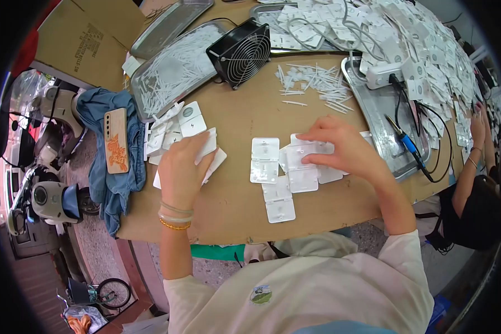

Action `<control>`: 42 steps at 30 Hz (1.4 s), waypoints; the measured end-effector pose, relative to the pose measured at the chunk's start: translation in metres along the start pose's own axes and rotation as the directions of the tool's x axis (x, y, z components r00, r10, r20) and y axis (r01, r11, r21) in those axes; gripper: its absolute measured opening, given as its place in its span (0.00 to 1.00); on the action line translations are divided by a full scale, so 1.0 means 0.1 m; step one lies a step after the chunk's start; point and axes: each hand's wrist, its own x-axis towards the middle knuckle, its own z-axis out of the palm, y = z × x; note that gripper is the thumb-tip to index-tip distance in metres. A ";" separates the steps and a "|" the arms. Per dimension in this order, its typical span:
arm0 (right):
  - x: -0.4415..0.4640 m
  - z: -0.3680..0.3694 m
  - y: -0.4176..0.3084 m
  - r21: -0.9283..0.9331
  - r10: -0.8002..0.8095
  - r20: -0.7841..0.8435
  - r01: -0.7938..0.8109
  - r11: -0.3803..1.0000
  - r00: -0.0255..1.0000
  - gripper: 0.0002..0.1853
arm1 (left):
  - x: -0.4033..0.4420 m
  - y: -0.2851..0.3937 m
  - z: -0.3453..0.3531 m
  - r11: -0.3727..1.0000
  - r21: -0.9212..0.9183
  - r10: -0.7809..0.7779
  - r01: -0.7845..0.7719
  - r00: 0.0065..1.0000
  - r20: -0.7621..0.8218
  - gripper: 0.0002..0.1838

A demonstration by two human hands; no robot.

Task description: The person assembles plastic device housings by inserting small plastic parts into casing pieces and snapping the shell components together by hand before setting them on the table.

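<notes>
Your pale shirt [345, 286] fills 6 o'clock, with the table [222, 209] beyond it. Bearings are read from mid-table, 12 pointing away from you. Your left hand [182, 167] is at 9, thumb and fingers closed about a white case [208, 146] that tilts out past the fingertips; its far side is hidden. Just beyond, at 10, lies a jumbled pile [158, 139] of white pieces. Your right hand [344, 146] is at 3, thumb and forefinger parted slightly over a group of cases [279, 209]. Whether they grip one or merely rest on it, I cannot tell. Those cases lie partly overlapped on the table, from 3 to 5. At 11 is a tray [140, 104] of white sticks [172, 72]; beside it, at 12, a black fan [245, 55]. Loose sticks [317, 80] lie at 1, a white heap [428, 47] at 2. At 3, a blue-handled iron [409, 146] lies on a second tray [387, 139]. At 9, a phone [117, 139] rests on blue cloth [108, 192].
</notes>
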 end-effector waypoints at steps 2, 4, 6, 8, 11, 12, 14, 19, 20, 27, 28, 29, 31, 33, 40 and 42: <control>0.13 -0.08 0.06 0.081 0.156 -0.017 -0.155 0.985 0.988 0.12 | 0.00 0.05 -0.04 0.998 0.050 -0.031 0.030 0.999 0.030 0.13; 0.32 -0.10 0.14 0.062 0.256 -0.131 -0.250 0.966 0.958 0.09 | 0.06 0.13 -0.08 0.999 -0.031 -0.041 0.040 0.999 -0.032 0.12; 0.45 0.05 0.31 -0.206 0.217 -0.182 -0.253 0.945 0.959 0.08 | 0.18 0.21 -0.11 0.973 -0.232 -0.053 0.010 0.982 -0.180 0.12; 0.53 0.24 0.43 -0.341 0.188 -0.210 -0.252 0.906 0.960 0.07 | 0.32 0.30 -0.01 0.633 -0.757 -0.269 0.165 0.963 -0.015 0.15; 0.56 0.40 0.48 -0.569 0.054 -0.240 -0.185 0.801 0.969 0.08 | 0.47 0.60 0.14 -0.053 -0.940 -0.345 0.336 0.878 0.333 0.22; 0.54 0.36 0.43 -0.467 0.118 -0.251 -0.227 0.854 0.961 0.08 | 0.50 0.66 0.17 -0.257 -0.891 -0.315 0.376 0.838 0.445 0.24; 0.49 0.20 0.28 -0.242 0.256 -0.249 -0.316 0.918 0.934 0.08 | 0.44 0.66 0.22 -0.230 -0.864 -0.198 0.447 0.848 0.491 0.27; 0.26 -0.07 0.01 0.659 0.475 -0.234 -0.221 0.719 0.849 0.08 | 0.30 0.85 0.38 -0.125 -0.909 -0.084 0.397 0.909 0.408 0.29; 0.22 -0.06 -0.02 0.715 0.467 -0.220 -0.184 0.674 0.856 0.07 | 0.27 0.76 0.45 -0.316 -0.870 0.016 0.378 0.919 0.394 0.26; 0.17 0.12 -0.25 0.760 0.390 -0.258 -0.064 0.647 0.884 0.10 | 0.26 0.94 0.51 -0.028 -0.976 -0.283 0.217 0.934 0.216 0.28; 0.16 0.16 -0.20 0.520 0.244 -0.382 -0.011 0.854 0.891 0.10 | 0.26 0.95 0.51 -0.068 -0.974 -0.292 0.217 0.929 0.228 0.30; 0.15 0.17 -0.21 0.401 0.182 -0.419 0.001 0.916 0.889 0.10 | 0.26 0.91 0.53 -0.154 -0.950 -0.261 0.271 0.917 0.303 0.31; 0.14 0.23 -0.27 0.144 0.046 -0.468 0.025 0.989 0.883 0.12 | 0.24 0.88 0.57 -0.263 -0.900 -0.215 0.346 0.889 0.405 0.30; 0.15 0.32 -0.25 -0.004 -0.071 -0.510 0.080 0.997 0.857 0.13 | 0.20 0.87 0.59 -0.317 -0.862 -0.196 0.395 0.862 0.467 0.27; 0.15 0.36 -0.22 -0.402 -0.440 -0.427 0.270 0.875 0.790 0.17 | 0.17 0.96 0.50 -0.318 -0.882 -0.270 0.348 0.859 0.436 0.20; 0.14 0.36 -0.25 -0.440 -0.465 -0.397 0.280 0.853 0.791 0.18 | 0.15 0.97 0.48 -0.279 -0.891 -0.293 0.357 0.852 0.433 0.21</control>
